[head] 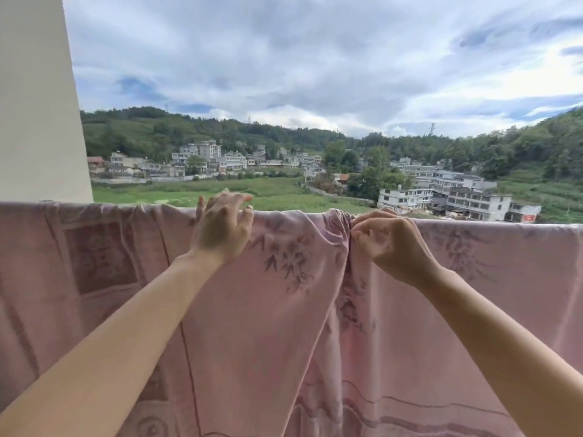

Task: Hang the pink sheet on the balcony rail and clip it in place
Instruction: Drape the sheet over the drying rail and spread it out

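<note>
The pink sheet [271, 310], printed with darker bamboo leaves and frames, hangs over the balcony rail across the whole width of the view and hides the rail under its top fold. My left hand [222, 225] hovers at the sheet's top edge, fingers spread and holding nothing. To its right, my right hand [389, 244] pinches a bunched fold of the sheet at the top edge, where the cloth gathers into a deep vertical crease. No clip is visible.
A pale wall or pillar [34, 99] stands at the far left, right against the sheet's left end. Beyond the rail lie open air, green fields, white buildings [473, 200] and wooded hills under a cloudy sky.
</note>
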Tool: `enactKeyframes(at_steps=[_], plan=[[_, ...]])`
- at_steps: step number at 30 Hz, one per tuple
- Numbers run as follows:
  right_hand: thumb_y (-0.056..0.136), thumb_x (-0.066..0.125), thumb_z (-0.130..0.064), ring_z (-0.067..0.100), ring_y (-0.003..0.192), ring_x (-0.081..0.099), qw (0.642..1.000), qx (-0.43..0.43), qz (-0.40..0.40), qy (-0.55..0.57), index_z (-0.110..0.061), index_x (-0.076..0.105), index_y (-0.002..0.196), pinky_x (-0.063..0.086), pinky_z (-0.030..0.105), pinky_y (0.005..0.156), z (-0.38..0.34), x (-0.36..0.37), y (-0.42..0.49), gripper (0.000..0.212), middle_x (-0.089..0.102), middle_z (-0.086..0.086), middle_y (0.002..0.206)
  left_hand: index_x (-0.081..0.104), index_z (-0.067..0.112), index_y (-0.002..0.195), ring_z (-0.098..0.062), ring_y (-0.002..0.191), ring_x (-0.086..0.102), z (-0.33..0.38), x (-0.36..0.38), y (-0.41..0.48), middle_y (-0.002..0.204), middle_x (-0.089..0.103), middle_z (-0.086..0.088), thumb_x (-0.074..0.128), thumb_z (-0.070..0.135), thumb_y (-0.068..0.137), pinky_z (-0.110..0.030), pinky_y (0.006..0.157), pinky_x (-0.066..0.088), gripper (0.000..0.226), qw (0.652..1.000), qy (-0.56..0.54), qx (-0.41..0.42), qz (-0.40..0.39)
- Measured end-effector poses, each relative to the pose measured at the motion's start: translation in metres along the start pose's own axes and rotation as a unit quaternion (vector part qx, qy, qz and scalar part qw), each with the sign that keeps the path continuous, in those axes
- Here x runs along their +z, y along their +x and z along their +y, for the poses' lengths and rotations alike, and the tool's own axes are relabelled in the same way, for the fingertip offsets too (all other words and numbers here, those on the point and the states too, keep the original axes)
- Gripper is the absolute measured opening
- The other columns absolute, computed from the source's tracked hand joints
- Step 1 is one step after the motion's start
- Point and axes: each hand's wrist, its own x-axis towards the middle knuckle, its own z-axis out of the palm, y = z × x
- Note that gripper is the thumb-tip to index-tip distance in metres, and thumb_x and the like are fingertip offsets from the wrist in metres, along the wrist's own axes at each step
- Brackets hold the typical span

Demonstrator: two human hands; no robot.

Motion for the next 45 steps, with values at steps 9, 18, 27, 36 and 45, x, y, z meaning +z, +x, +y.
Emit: enactKeyframes(at_steps=[9, 18, 27, 36, 45], plan=[[0.082, 0.071, -0.01, 0.02, 0.094, 0.065, 0.998, 0.009, -0.015, -0.053, -0.008, 0.075, 0.101, 0.052, 0.03, 0.084, 0.084, -0.039, -0.002, 0.019, 0.075, 0.005, 0.097, 0.059, 0.019, 0.115, -0.02, 0.119, 0.051, 0.105, 0.076, 0.019, 0.117, 0.065, -0.003, 0.028, 0.029, 0.098, -0.043, 0.118, 0.0, 0.037, 0.999, -0.002, 0.027, -0.04], [0.086, 0.063, -0.005, 0.024, 0.081, 0.062, 0.979, 0.074, 0.036, -0.187, -0.009, 0.074, 0.085, 0.052, 0.033, 0.072, 0.194, -0.155, -0.06, 0.012, 0.072, 0.005, 0.081, 0.062, 0.015, 0.094, -0.03, 0.079, 0.058, 0.189, 0.116, 0.032, 0.094, 0.068, -0.013, 0.032, 0.037, 0.096, -0.034, 0.066, 0.034, 0.037, 0.993, 0.048, 0.099, -0.039], [0.085, 0.059, -0.04, -0.005, 0.087, 0.064, 0.968, 0.205, 0.121, -0.079, -0.024, 0.07, 0.106, 0.049, 0.016, 0.075, 0.278, -0.224, -0.095, 0.029, 0.073, -0.012, 0.097, 0.059, 0.019, 0.092, -0.025, 0.071, 0.053, 0.341, 0.199, 0.037, 0.089, 0.067, -0.007, 0.024, 0.046, 0.096, -0.033, 0.061, 0.031, 0.044, 0.976, 0.005, 0.201, -0.085], [0.085, 0.069, -0.017, 0.011, 0.083, 0.06, 0.989, 0.1, 0.052, -0.099, -0.011, 0.076, 0.091, 0.049, 0.027, 0.078, 0.333, -0.27, -0.114, 0.012, 0.071, -0.004, 0.083, 0.055, 0.018, 0.086, -0.032, 0.08, 0.061, 0.438, 0.241, 0.034, 0.08, 0.063, -0.008, 0.026, 0.044, 0.098, -0.033, 0.062, 0.032, 0.041, 0.975, -0.018, 0.21, -0.068], [0.089, 0.059, -0.01, 0.028, 0.088, 0.061, 0.95, 0.149, 0.077, -0.262, -0.008, 0.074, 0.094, 0.049, 0.042, 0.082, 0.461, -0.404, -0.18, 0.016, 0.072, 0.005, 0.089, 0.062, 0.016, 0.103, -0.022, 0.073, 0.05, 0.575, 0.295, 0.025, 0.093, 0.068, -0.008, 0.029, 0.044, 0.097, -0.032, 0.063, 0.034, 0.044, 0.984, 0.033, 0.167, -0.053]])
